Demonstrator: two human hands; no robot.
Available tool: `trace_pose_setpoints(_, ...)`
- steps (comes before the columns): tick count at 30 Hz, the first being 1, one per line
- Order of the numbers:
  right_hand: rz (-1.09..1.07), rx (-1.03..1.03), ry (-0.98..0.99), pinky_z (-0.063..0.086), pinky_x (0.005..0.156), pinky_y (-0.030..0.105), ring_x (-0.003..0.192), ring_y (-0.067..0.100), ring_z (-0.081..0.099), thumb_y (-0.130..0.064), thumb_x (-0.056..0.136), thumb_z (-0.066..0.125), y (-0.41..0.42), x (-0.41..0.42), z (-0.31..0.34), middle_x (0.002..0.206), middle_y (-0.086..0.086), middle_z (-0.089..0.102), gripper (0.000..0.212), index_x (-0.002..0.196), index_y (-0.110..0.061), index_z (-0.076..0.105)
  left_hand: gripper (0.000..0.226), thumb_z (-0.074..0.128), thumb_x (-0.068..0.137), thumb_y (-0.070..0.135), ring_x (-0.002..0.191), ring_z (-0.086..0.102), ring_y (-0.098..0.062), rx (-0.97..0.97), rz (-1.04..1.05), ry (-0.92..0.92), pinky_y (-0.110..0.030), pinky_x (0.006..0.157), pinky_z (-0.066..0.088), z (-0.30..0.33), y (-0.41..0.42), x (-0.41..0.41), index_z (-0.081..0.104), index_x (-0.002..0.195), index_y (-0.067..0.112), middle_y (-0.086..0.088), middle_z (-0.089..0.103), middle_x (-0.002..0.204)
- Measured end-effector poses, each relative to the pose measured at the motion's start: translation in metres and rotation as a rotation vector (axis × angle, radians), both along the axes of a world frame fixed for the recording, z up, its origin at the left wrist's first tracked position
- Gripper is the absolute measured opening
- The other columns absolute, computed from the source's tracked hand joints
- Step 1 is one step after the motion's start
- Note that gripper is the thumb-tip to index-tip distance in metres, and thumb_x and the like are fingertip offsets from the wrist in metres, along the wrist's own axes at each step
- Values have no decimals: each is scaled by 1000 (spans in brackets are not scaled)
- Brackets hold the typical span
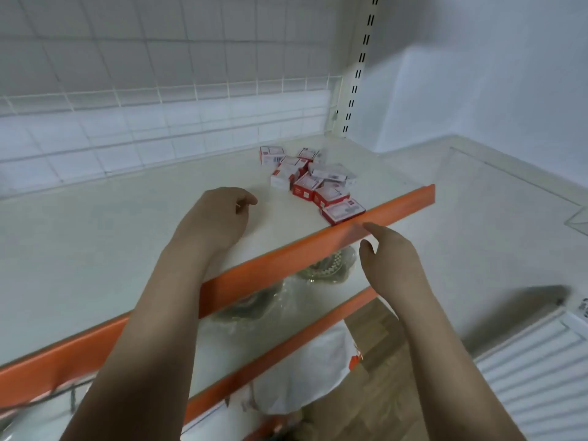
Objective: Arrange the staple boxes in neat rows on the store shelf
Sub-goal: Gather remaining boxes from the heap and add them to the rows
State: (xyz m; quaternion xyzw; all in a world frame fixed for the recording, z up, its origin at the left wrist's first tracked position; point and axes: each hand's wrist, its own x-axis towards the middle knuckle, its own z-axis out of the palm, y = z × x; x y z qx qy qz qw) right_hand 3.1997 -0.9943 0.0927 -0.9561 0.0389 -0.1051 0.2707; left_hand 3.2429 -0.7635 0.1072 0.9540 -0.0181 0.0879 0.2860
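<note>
the small red-and-white cardboard staple boxes (313, 181) lie in a loose heap toward the right end of the pale white store shelf (95, 237), some tilted, one touching its orange front lip (318, 246). no row is formed yet. left hand (216, 221) rests on the shelf just left of the heap, grip loosely curled, holding nothing. right hand (393, 262) hovers at the lip, grip released. advice: take one box at a time, square it to the lip, faces alike, and build rows from one end

Left grip (219, 218) curled, right grip (389, 256) loosely open.
</note>
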Motion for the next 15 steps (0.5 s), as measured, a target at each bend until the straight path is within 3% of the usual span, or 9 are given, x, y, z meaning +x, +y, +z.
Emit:
trace_pose_setpoints(4,30,-4,-4,38,78,26,105,24,55,-10,93,41,-9,67,7,126,10,57,35,126,-12,54,30,44,92,13,112,53,-16,20,24,-13,-21,89,35,3,-9,55,63,114,21,1,60,121)
trace_pose_setpoints(9,104,-62,31,36,93,25,122,23,48,-17,95,42,-18,130,16,133,6,53,38,132,-14,49,30,44,92,15,110,54,-15,25,59,-44,-25,90,39,16,-20,97,62,116,21,4,60,120)
trace_pose_setpoints(13,236,-83,77,38,58,14,96,22,59,-26,92,46,-22,166,13,89,-7,57,12,99,-22,56,30,44,93,18,110,54,-14,54,88,1,-26,90,41,21,-21,105,60,119,23,7,59,121)
trace_pose_setpoints(15,293,-66,114,47,75,17,100,19,58,-24,89,52,-22,181,13,95,-4,60,23,111,-19,56,31,45,93,19,110,54,-13,61,118,24,-29,92,43,21,-21,106,60,120,24,8,59,122)
